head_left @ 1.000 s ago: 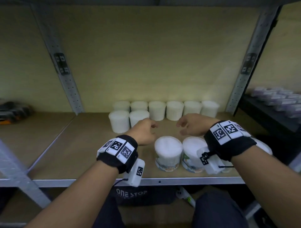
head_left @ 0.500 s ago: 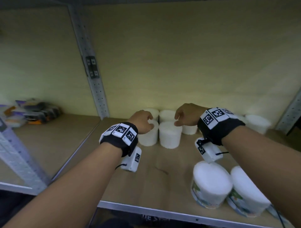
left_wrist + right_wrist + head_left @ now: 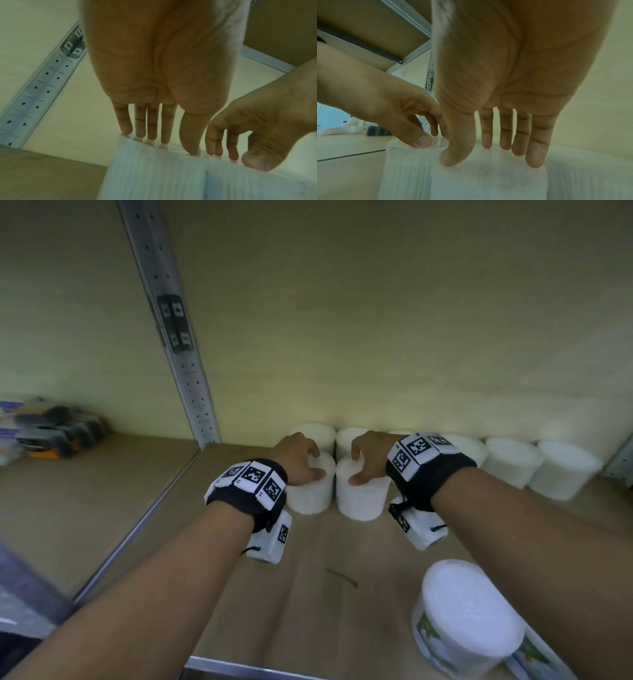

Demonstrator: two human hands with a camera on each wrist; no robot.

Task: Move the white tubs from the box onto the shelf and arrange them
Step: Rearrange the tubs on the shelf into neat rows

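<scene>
Two white tubs stand side by side in front of a back row of white tubs on the wooden shelf. My left hand grips the left tub from above, fingertips on its far rim and thumb on its near rim. My right hand grips the right tub the same way. In the left wrist view the left hand sits on its tub. In the right wrist view the right hand sits on its tub. No box shows.
Two larger white tubs with green labels stand at the shelf's front right. A perforated metal upright rises at the left. Dark packages lie on the neighbouring shelf to the left. The shelf's metal front edge runs along the bottom.
Both hands reached forward from the front of the shelf to the two front tubs and closed on their tops. My view moved closer and to the left.
</scene>
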